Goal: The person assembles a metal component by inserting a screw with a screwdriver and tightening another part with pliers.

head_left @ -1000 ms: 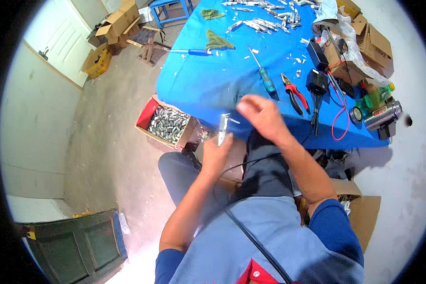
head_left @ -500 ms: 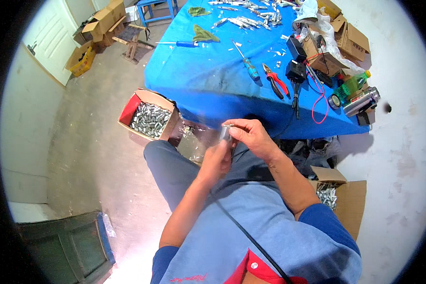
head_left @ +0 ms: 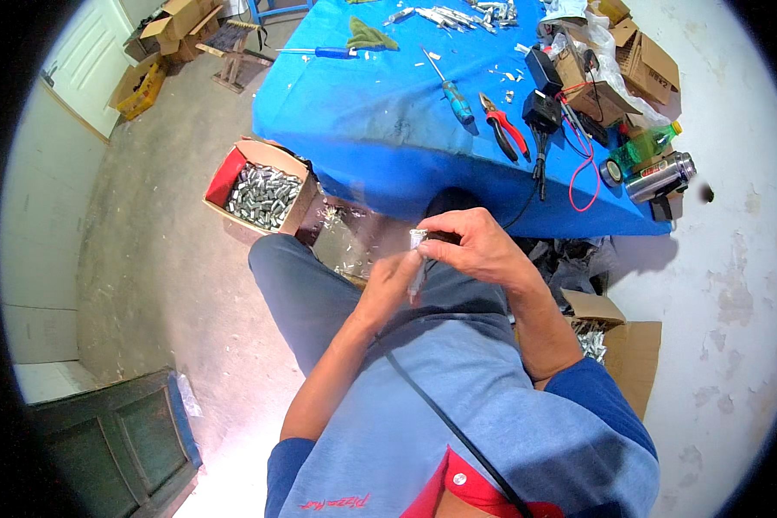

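Observation:
My left hand (head_left: 390, 281) and my right hand (head_left: 472, 246) meet over my lap, just in front of the blue table (head_left: 380, 129). Both pinch one small silvery metal part (head_left: 418, 246): the right hand's fingertips grip its upper end, the left hand holds it from below. Much of the part is hidden by my fingers. I sit with my knees in dark jeans (head_left: 306, 289) under the table's near edge.
An open cardboard box of several silvery parts (head_left: 263, 194) stands on the floor to my left. On the table lie a blue-handled screwdriver (head_left: 451, 91), red pliers (head_left: 505, 128), black adapters with red wire (head_left: 544, 112), a steel flask (head_left: 660, 175). Another box (head_left: 609, 341) sits right.
My hands have drawn back from the table edge toward my lap, still holding the small metal part. My view has shifted so the table sits higher in the picture.

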A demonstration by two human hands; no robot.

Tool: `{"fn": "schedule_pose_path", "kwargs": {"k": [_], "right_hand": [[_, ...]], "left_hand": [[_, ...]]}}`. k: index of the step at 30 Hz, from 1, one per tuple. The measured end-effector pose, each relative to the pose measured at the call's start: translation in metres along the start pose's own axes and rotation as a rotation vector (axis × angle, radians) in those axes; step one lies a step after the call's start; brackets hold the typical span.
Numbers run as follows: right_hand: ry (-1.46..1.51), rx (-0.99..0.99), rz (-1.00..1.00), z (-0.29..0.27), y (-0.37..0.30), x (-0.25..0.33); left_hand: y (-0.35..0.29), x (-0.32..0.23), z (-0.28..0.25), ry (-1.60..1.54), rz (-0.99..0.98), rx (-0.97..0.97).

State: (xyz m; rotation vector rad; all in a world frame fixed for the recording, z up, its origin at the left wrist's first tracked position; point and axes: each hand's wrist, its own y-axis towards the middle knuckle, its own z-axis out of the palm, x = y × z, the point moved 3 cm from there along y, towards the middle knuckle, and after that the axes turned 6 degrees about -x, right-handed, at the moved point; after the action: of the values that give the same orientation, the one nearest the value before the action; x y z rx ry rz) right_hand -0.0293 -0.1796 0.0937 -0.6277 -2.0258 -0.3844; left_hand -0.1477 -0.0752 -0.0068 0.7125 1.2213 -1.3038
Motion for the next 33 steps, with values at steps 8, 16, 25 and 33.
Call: {"fn": "schedule_pose_path", "kwargs": {"k": [8, 16, 25, 33], "right_hand": [[-0.061, 0.147, 0.033, -0.008, -0.006, -0.007], [0.200, 0.143, 0.162, 0.004, -0.009, -0.017], [0.372, -0.159, 0.161, 0.003, -0.018, -0.029], [0.286, -0.268, 0.061, 0.000, -0.033, -0.022]], "left_hand": [[-0.003, -0.010, 0.004, 0.149, 0.055, -0.109], [-0.001, -0.010, 0.003, -0.028, -0.018, -0.103], [0.001, 0.005, -0.013, -0.435, -0.099, -0.338], [-0.001, 0.001, -0.012, -0.495, -0.047, -0.218]]}}
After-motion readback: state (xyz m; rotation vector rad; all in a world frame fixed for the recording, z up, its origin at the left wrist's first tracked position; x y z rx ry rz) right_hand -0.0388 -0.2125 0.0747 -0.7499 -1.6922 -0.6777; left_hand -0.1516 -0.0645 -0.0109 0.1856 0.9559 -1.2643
